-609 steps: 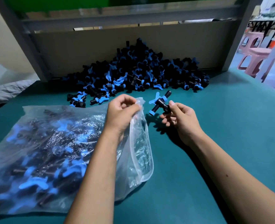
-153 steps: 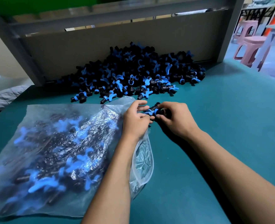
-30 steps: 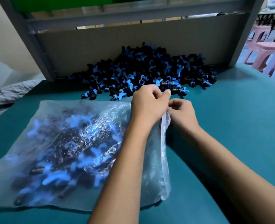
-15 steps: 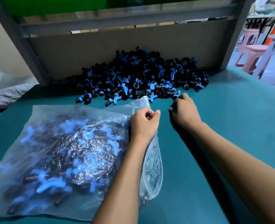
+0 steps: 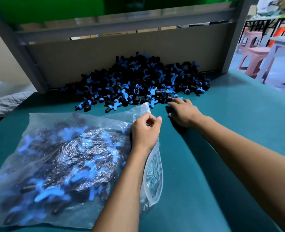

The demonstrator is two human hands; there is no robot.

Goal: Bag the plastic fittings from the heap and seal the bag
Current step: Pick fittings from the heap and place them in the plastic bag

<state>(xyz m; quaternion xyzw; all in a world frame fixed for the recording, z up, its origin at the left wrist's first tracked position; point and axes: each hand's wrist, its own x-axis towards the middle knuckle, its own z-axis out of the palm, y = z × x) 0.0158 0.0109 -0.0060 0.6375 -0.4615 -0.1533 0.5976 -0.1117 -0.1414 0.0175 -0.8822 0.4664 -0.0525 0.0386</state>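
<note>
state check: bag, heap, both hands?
bag: lying flat on the table, partly filled with fittings, mouth unsealed
heap: loose pile against the back board
left hand: pinches the bag's mouth edge
right hand: at the heap's near edge, fingers on fittings; grasp unclear

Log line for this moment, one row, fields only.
stage: filling, bag unsealed | left hand: pinches mouth of bag | right hand: at near edge of heap, grasp unclear | surface: green table
</note>
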